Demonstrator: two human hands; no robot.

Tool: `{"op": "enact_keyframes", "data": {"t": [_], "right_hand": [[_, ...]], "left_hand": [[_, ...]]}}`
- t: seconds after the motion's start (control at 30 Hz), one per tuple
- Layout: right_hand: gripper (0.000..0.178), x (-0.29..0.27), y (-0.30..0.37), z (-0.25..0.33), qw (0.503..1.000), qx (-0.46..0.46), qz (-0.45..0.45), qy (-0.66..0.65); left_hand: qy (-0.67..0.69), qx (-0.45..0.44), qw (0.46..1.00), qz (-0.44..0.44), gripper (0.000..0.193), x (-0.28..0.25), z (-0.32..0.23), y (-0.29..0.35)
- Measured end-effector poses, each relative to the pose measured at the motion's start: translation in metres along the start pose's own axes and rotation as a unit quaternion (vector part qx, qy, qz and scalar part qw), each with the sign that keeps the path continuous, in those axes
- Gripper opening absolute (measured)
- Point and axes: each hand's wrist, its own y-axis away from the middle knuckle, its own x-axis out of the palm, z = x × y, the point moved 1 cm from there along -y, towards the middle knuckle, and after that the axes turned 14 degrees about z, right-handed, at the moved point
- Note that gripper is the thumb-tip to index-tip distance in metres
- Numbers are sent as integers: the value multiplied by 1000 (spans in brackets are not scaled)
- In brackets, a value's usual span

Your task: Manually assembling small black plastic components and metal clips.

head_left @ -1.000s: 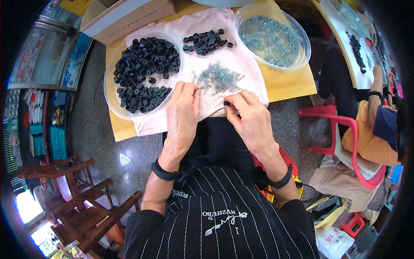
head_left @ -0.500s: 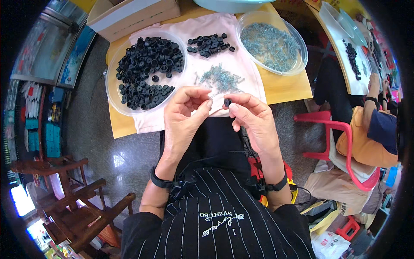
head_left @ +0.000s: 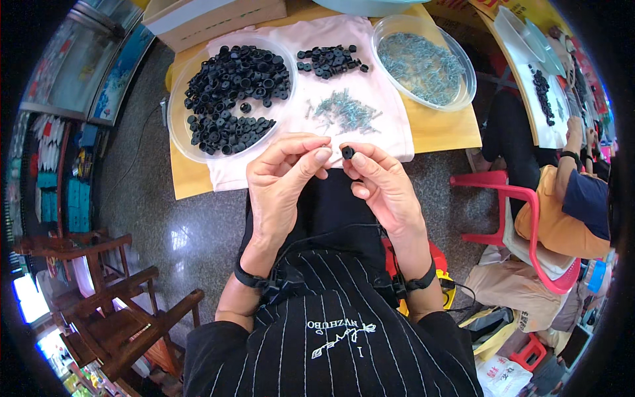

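Note:
Over the near edge of the table, both hands are raised with fingertips close together. My right hand (head_left: 383, 182) pinches a small black plastic cap (head_left: 348, 153) between thumb and forefinger, its round face turned toward the left. Just left of it, the thumb and forefinger of my left hand (head_left: 281, 178) are pressed together on a thin screw, mostly covered by the fingertips. Beyond the hands lies a loose pile of silvery screws (head_left: 345, 112) on a pale pink cloth (head_left: 390, 129). Behind it sits a small heap of black caps (head_left: 332, 62).
A clear round tub (head_left: 173, 135) full of black caps stands at left, another clear tub (head_left: 473, 89) of screws at right. Behind are a cardboard box (head_left: 211, 23) and a pale blue basin (head_left: 370, 6). Wooden chair (head_left: 142, 284) left; red plastic chair (head_left: 529, 198) and a seated person (head_left: 562, 205) right.
The black cap in my right hand has turned to show more of its round face, and my hands have come slightly closer together. The table appears shifted a little up and right in view.

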Motion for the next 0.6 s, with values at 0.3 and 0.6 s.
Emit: {"op": "enact_keyframes", "data": {"t": [0.3, 0.6], "right_hand": [[22, 9, -1, -5, 1000, 1, 13, -7], [21, 10, -2, -7, 1000, 0, 5, 10]], "left_hand": [[-15, 25, 1000, -12, 13, -1, 9, 3], [-207, 70, 976, -9, 12, -5, -1, 7]]}}
